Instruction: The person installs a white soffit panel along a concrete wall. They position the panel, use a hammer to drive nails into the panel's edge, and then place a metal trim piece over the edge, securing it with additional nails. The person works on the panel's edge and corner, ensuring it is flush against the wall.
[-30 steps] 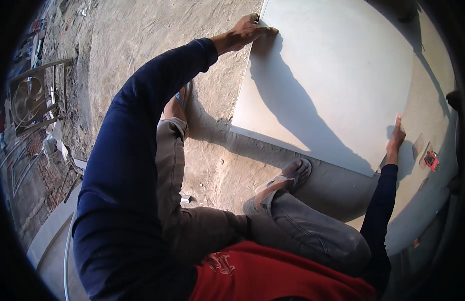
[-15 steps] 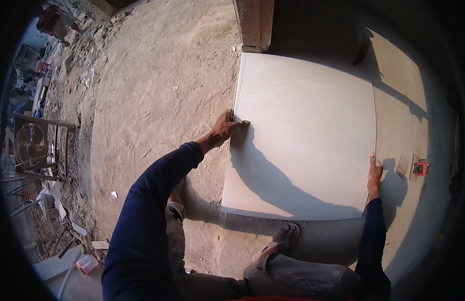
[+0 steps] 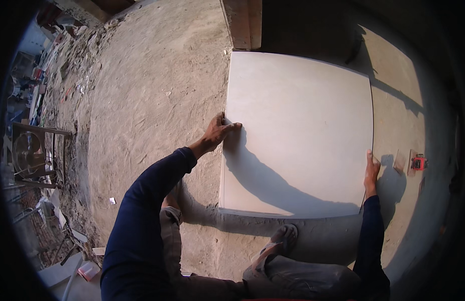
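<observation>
A large pale tile [image 3: 298, 115] lies nearly flat in front of me, with a second thin edge showing just under its near side. My left hand [image 3: 218, 131] is closed on the tile's left edge, thumb over the top face and the other fingers at the side, partly hidden. At the right edge, my right hand [image 3: 372, 170] grips lower down, its thumb pointing away along the side and its other fingers mostly out of sight. The shadow of my left arm falls across the tile's near left part.
Past the tile's far left corner stands a post [image 3: 245, 25]. A small red device [image 3: 419, 164] sits on the floor to the right. Rubble [image 3: 72, 60] and a framed fan [image 3: 31, 150] line the left. My sandalled foot [image 3: 285, 238] is close to the tile's near edge.
The tile has slid slightly left, with both hands still on its edges. A narrow strip seen along its left side before is now mostly covered. The view has shifted a little.
</observation>
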`<state>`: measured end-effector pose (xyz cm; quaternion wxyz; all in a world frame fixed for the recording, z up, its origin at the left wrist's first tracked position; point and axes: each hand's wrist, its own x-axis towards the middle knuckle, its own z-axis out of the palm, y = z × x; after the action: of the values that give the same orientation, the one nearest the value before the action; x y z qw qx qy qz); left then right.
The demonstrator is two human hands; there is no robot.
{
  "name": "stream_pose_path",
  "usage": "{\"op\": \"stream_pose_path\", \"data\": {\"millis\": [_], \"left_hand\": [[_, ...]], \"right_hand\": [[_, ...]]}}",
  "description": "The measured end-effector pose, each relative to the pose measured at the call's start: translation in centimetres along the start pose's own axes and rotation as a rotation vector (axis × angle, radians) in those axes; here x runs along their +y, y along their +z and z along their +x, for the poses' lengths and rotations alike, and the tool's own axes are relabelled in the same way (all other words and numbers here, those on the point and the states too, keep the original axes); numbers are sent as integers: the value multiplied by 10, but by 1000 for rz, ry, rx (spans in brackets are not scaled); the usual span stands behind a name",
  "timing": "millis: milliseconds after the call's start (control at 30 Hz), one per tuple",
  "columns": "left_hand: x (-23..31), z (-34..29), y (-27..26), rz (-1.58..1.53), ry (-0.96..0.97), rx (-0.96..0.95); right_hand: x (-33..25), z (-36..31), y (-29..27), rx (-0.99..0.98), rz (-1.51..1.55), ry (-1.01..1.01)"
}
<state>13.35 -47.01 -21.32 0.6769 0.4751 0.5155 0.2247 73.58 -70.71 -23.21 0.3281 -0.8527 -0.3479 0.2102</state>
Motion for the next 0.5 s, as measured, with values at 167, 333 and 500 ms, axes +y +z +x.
{"op": "stream_pose_path", "data": {"millis": [167, 333, 500], "left_hand": [[10, -2, -2, 101, 0, 8], [5, 1, -5, 122, -19, 1], [-9, 10, -9, 65, 6, -16]], "right_hand": [[2, 4, 0, -20, -31, 34], [10, 7, 6, 28, -21, 137], [12, 6, 9, 81, -44, 106]]}}
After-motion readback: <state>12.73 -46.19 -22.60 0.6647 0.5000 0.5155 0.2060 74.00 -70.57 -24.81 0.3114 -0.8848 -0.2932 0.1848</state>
